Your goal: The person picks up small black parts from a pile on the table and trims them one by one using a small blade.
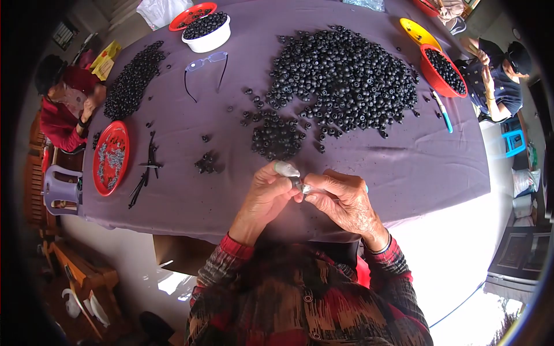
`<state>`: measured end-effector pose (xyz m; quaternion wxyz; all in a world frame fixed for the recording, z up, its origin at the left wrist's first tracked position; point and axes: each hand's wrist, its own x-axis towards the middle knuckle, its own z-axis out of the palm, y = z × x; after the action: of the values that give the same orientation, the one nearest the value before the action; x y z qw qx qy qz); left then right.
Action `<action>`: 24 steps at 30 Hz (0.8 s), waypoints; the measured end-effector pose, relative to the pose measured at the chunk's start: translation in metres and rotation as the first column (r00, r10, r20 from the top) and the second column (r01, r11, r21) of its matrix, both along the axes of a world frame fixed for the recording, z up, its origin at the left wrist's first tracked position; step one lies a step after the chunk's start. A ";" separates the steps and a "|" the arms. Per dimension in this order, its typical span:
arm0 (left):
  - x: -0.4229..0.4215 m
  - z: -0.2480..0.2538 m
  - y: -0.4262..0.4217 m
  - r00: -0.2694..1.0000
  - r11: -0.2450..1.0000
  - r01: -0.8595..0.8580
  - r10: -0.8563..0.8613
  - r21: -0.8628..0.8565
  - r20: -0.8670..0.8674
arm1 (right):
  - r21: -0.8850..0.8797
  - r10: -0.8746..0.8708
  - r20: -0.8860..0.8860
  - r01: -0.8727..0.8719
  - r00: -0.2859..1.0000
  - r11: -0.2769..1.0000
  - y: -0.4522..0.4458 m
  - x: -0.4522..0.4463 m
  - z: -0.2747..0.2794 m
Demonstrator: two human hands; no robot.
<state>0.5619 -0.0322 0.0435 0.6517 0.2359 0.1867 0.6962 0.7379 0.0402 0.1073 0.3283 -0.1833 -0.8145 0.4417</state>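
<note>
In front of my chest, at the table's near edge, my two hands meet. My left hand, with a white wrap on one fingertip, pinches a small black round part that is mostly hidden by the fingers. My right hand closes around a slim tool with a blue end; its tip meets the black part, and its exact kind is hidden. Just beyond my hands lies a small heap of black ring-shaped parts. A smaller cluster of black pieces sits to the left.
A large pile of black parts covers the table's far middle. Eyeglasses, black scissors, a red tray, a white bowl, a red basin and a blue-handled knife lie around. Two people sit at the sides.
</note>
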 end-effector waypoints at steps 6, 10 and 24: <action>-0.002 -0.001 0.002 1.000 1.000 0.010 -0.009 0.027 -0.009 | -0.035 0.003 -0.010 -0.003 1.000 0.999 0.000 -0.001 0.000; -0.001 -0.002 0.002 1.000 0.999 -0.006 0.006 0.046 -0.004 | -0.029 -0.002 0.018 0.002 1.000 1.000 0.002 -0.002 -0.004; 0.009 -0.012 0.000 0.966 0.982 -0.186 0.179 -0.024 -0.185 | -0.003 -0.165 0.045 0.165 0.985 0.986 0.012 -0.022 -0.014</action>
<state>0.5705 -0.0317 0.0319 0.5698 0.2669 0.2807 0.7248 0.7160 0.0518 0.0930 0.3448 -0.2612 -0.8022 0.4116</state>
